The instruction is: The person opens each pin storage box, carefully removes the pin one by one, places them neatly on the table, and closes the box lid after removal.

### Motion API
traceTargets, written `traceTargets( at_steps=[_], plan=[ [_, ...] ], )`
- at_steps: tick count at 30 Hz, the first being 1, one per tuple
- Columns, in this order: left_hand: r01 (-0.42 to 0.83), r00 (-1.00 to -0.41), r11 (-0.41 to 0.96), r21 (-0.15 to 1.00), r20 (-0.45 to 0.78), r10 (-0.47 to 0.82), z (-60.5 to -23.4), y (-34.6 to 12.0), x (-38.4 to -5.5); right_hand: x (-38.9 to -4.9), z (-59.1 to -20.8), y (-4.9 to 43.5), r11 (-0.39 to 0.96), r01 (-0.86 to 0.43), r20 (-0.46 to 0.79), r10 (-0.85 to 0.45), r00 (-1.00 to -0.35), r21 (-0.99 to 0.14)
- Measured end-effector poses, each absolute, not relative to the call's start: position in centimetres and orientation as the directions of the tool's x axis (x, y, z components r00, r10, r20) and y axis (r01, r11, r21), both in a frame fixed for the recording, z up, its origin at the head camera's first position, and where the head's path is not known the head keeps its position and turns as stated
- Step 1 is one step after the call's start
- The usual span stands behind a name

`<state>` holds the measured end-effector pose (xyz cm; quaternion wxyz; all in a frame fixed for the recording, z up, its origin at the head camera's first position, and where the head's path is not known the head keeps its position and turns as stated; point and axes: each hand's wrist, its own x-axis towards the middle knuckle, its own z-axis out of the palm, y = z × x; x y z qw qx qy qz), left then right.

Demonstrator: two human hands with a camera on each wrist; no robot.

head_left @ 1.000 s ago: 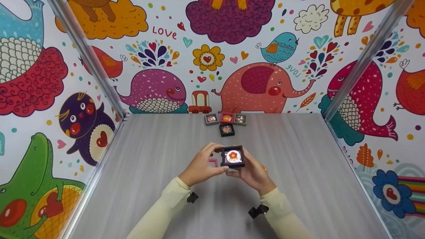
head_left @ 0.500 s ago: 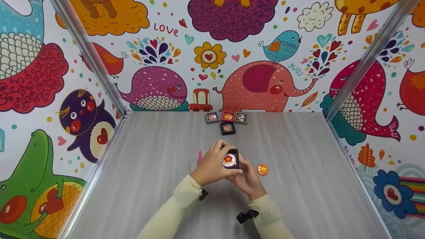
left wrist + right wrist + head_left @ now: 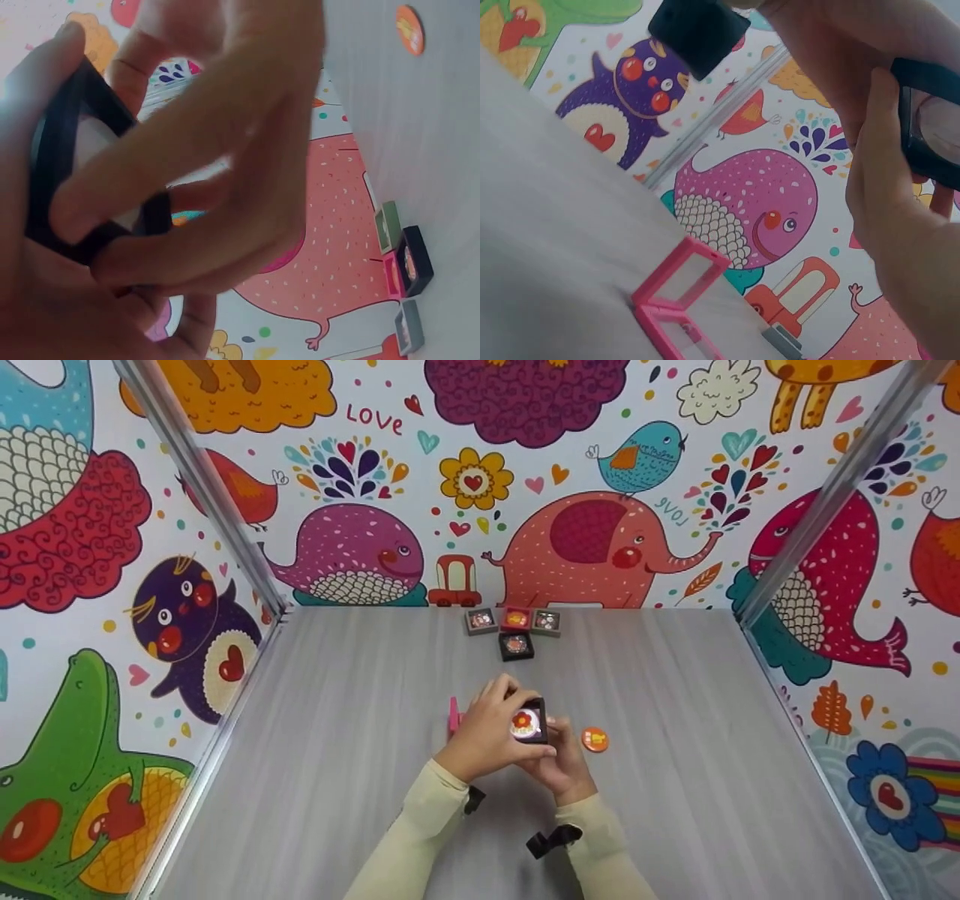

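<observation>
- Working above the gray table (image 3: 360, 780), apparently adjusting a badge inside a box.
- Gripping with the left hand (image 3: 487, 733), curled over the top, thumb along the near edge.
- Bracing with the right hand (image 3: 559, 769), bent-fingered against the back.
- Holding between both: black box (image 3: 544, 723), raised, right of the open pink box (image 3: 679, 292).
- Probably calling for steady pressure to seat the flower badge (image 3: 524, 723).

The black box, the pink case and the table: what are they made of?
Black box: probably plastic, low sheen; evenly dark, with smooth straight edges. Pink case: likely plastic, smooth; evenly pink frames, crisp corners. Table: maybe laminate, dull; grey grain-like streaks, though real wood is possible.
</observation>
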<state>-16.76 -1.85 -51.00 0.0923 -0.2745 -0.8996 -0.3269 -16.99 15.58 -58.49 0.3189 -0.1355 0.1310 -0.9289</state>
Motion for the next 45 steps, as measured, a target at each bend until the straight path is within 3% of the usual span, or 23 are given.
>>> traceTargets(
  at_steps=[19, 26, 37, 45],
  plan=[
    [0.499, -0.866, 0.599, 0.626, 0.344, 0.363, -51.4, -2.5, -16.7, -16.6, -58.2, 15.1, -0.777, 0.555, 0.187, -0.617, -0.764, -0.297],
    [0.504, -0.864, 0.58, 0.641, 0.38, 0.33, -51.2, -2.9, -16.8, -16.8, -57.9, 14.4, -0.763, 0.59, 0.136, -0.635, -0.761, -0.264],
    [0.445, -0.892, 0.303, 0.843, 0.387, 0.233, -51.2, -3.7, -16.5, -16.5, -58.1, 13.6, -0.8, 0.58, 0.239, -0.6, -0.763, -0.155],
    [0.366, -0.922, 0.168, 0.915, 0.333, 0.195, -50.6, -5.4, -16.3, -16.3, -57.9, 13.9, -0.85, 0.52, 0.104, -0.527, -0.844, -0.088]
  ],
)
